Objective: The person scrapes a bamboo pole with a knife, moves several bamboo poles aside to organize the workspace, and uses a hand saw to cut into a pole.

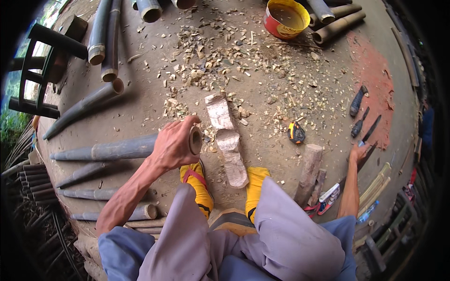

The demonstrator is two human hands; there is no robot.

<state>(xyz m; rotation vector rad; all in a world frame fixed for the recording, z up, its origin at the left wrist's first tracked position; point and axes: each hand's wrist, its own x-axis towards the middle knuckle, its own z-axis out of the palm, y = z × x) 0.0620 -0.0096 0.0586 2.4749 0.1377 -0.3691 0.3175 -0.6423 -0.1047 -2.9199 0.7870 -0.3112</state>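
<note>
My left hand [174, 143] is wrapped round a thick grey-green bamboo pole [122, 149] close to its cut, hollow end. The pole stretches off to the left, and its open end faces the carved wooden block [229, 143]. That block lies between my feet, with a rounded notch in its middle. Out at the far right, my right hand [360, 151] is closed on the handle of a knife [372, 127] whose dark blade points up and away. Part of the handle is hidden by my fingers. Two dark-handled tools [358, 101] lie just beyond it.
A black and yellow tape measure [296, 133] and a short log [310, 169] lie right of the block. Wood chips cover the ground ahead. A yellow and red bucket [286, 19] of liquid stands at the back. More bamboo poles [84, 108] lie left.
</note>
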